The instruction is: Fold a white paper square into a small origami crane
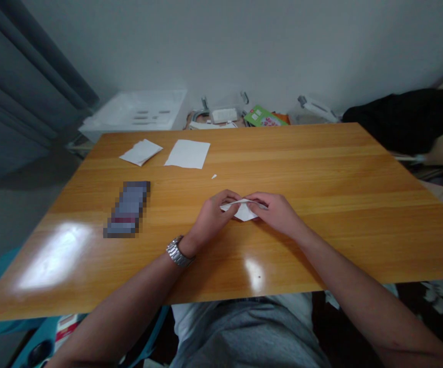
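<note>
A small folded piece of white paper [246,212] is held between both hands over the middle of the wooden table [321,174]. My left hand [216,213] pinches its left side, thumb in front and fingers behind. On the right side, my right hand [277,210] grips it in the same way. The paper's front flap points down toward me, and its upper edge forms a low ridge between the fingertips. Parts of the folds are hidden by my thumbs and fingers.
Farther back lie a square white sheet [188,154], some stacked white paper [141,152] and a tiny paper scrap [214,176]. A blurred-out phone-like device [128,208] rests at left. Beyond the far edge stand a white bin [137,110] and a green booklet [263,116].
</note>
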`<state>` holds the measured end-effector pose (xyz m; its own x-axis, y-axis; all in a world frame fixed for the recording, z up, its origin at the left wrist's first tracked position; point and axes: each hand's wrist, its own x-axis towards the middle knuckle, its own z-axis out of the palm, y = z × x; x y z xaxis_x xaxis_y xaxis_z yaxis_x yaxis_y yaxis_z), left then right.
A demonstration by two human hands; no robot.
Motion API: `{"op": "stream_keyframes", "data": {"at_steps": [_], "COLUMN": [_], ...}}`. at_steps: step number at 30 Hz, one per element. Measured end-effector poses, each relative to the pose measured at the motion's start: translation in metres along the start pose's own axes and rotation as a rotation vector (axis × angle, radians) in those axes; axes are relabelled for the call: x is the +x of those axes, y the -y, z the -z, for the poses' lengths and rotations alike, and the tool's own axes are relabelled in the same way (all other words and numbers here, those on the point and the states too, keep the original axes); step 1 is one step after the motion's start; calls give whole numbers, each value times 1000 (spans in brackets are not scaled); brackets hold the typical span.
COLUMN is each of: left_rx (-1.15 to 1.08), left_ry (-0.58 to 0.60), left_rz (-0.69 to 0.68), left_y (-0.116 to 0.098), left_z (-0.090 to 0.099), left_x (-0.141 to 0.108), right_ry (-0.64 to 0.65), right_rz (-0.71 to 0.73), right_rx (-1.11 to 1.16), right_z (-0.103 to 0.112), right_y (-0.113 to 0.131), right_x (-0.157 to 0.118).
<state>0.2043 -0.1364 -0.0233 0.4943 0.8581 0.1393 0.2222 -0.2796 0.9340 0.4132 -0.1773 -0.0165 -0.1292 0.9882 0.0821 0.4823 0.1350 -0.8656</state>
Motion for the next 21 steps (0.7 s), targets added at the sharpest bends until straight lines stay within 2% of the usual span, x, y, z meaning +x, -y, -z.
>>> {"op": "stream_keyframes", "data": {"at_steps": [8, 15, 21], "left_rx": [-63, 22, 59], "left_ry": [-18, -44, -70], "left_rz": [-10, -88, -121], "left_y": [0, 0, -5], "left_z": [-2, 0, 3], "left_x": [0, -1, -1], "right_ry": [14, 6, 10], "right_rz": [-55, -55, -135], "right_rx": [49, 110, 319], "right_z": [2, 4, 5], "right_y": [4, 5, 9], "right_x": [-2, -2, -4]}}
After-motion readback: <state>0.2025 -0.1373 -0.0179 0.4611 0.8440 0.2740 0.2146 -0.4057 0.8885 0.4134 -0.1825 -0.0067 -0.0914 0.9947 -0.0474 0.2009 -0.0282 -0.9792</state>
